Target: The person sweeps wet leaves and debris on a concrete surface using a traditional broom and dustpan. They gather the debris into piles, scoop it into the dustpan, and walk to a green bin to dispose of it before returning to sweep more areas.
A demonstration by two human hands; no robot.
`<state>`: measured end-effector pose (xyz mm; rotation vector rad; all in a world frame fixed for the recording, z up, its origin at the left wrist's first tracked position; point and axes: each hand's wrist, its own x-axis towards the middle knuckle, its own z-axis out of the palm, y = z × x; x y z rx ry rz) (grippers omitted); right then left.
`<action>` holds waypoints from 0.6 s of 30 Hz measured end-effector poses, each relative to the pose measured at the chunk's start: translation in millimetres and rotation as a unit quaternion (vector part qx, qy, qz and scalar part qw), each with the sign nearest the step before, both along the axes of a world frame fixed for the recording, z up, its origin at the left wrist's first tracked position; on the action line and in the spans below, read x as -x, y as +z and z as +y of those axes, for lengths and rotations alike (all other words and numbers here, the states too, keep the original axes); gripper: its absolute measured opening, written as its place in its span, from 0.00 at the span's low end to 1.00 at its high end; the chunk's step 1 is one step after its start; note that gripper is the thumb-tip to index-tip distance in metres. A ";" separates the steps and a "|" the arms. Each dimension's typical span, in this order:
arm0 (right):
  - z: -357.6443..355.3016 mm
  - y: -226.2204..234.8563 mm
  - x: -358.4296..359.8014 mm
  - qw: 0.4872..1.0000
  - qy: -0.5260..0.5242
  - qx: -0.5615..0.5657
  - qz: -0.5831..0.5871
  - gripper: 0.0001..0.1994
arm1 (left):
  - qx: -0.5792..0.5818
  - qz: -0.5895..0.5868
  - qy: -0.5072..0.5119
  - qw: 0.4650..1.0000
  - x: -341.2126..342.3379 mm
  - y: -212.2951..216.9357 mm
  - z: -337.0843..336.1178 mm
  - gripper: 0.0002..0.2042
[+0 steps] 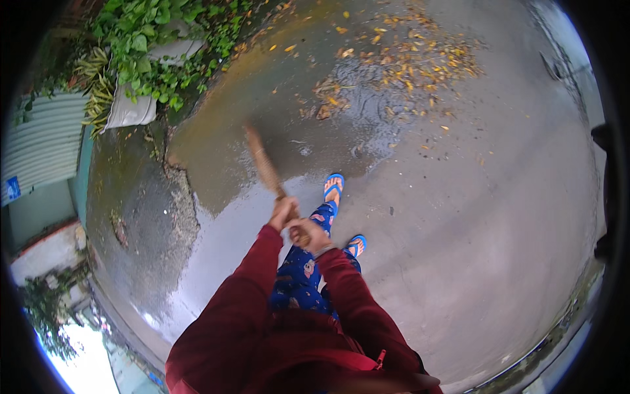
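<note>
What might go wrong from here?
Slipping: the person's blue flip-flops are open footwear beside a shiny puddle, so a step could slide.

Splashing or knocking: the left hand and right hand grip a brown stick, blurred over the puddle; it might flick water or catch a foot.

Wet leaves could also be slippery underfoot.

"What's that person gripping?"

"A long brown rod-like handle [264, 161], blurred toward its far tip. The bare left hand [283, 211] grasps it farther along; the bare right hand [311, 235] wraps the near end."

"And underfoot?"

"Wet grey pavement [223, 243], with a loose scatter of small yellow-brown leaves [420, 62] ahead and to the right of that tip. The feet wear bright blue flip-flops [335, 176]. Over to the left, a pale sack [131, 110] lies beside broad-leaved green plants [141, 46]."
</note>
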<state>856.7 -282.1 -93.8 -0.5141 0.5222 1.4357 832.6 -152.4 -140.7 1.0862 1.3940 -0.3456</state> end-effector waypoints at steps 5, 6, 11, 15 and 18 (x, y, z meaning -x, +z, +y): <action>-91.9 4.6 -106.1 0.959 -0.205 0.049 0.190 0.03 | -0.089 -0.016 -0.301 0.949 -146.8 -48.1 -110.3 0.17; -108.4 9.5 -120.4 0.943 -0.263 0.024 0.203 0.03 | -0.141 -0.055 -0.222 0.963 -168.5 -41.7 -142.0 0.26; -100.7 39.4 -157.7 0.949 -0.242 0.203 0.018 0.03 | 0.072 -0.145 -0.220 0.962 -237.1 7.8 -149.8 0.38; -42.9 66.7 -149.5 0.946 -0.128 0.280 -0.103 0.03 | 0.196 -0.223 -0.193 0.935 -238.2 42.7 -96.9 0.35; -20.6 82.0 -129.4 0.942 -0.050 0.308 -0.121 0.03 | 0.140 -0.209 -0.147 0.956 -207.7 63.9 -71.5 0.30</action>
